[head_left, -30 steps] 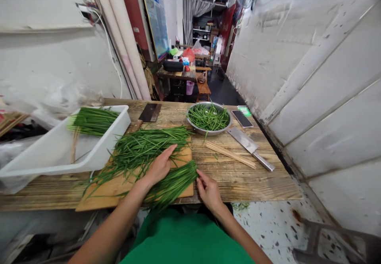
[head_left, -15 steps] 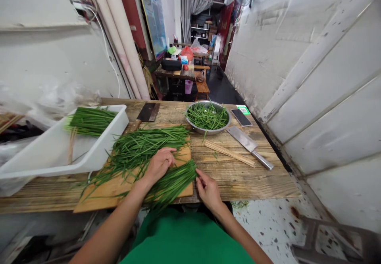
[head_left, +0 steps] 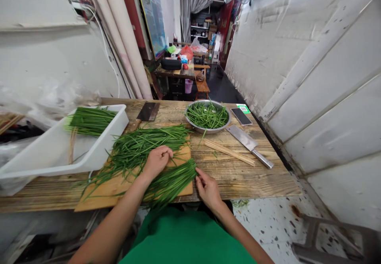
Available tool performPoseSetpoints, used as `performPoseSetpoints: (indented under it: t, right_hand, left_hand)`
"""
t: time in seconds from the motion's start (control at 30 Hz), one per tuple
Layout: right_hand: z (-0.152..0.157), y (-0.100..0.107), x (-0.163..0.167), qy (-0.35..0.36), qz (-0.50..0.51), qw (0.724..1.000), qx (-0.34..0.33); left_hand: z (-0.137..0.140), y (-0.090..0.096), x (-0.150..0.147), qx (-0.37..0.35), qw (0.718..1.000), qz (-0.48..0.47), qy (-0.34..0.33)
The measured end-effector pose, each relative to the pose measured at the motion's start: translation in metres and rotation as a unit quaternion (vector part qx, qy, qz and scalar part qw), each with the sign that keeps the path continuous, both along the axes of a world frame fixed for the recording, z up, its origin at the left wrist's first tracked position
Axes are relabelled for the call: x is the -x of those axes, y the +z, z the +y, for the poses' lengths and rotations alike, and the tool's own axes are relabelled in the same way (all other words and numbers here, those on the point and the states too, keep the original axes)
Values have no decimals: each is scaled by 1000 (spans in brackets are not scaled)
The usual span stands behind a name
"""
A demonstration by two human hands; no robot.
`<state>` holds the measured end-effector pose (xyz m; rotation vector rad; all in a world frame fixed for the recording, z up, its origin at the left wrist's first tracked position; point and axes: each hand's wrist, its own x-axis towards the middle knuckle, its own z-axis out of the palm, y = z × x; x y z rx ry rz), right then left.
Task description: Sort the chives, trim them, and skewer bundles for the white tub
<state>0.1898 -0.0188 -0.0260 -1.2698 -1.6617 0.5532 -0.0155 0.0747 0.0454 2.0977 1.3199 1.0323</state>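
On the wooden cutting board (head_left: 114, 186) lies a loose pile of garlic chives (head_left: 133, 143), with a straighter bundle of garlic chives (head_left: 175, 178) in front of it. My left hand (head_left: 157, 161) is over the gap between pile and bundle, its fingers curled together. Whatever may be in those fingers is too small or hidden to make out. At the bundle's right end is my right hand (head_left: 208, 188), index finger stretched out and touching the chive ends, the other fingers loosely bent and apart from it.
Behind the board lies a dark-bladed cleaver (head_left: 148, 111). A steel bowl (head_left: 217, 129) of chives, thin wooden sticks (head_left: 229, 152), a second cleaver (head_left: 244, 138) and a phone (head_left: 241, 116) lie to the right. A white tub (head_left: 98, 159) with bundled chives (head_left: 92, 121) stands left.
My left hand has drawn slightly back to the left and its stretched index finger has curled in. My right hand has stayed at the bundle's end.
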Motion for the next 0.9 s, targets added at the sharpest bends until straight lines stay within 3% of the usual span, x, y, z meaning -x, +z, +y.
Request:
performPoseSetpoints:
  t: [0.17,0.27,0.47,0.9]
  right_hand:
    - [0,-3,0,-1,0,1000,1]
    - [0,-3,0,-6,-4,1000,0]
    - [0,0,-1,4,-6,1000,-3]
    - [0,-2,0,1,-13,1000,-5]
  left_hand:
    - [4,10,-11,-25,979,195,-49]
    - [6,10,-12,-30,963,265,-44]
    - [13,9,-4,-23,949,315,-18]
    - [20,2,-19,-49,932,340,-117]
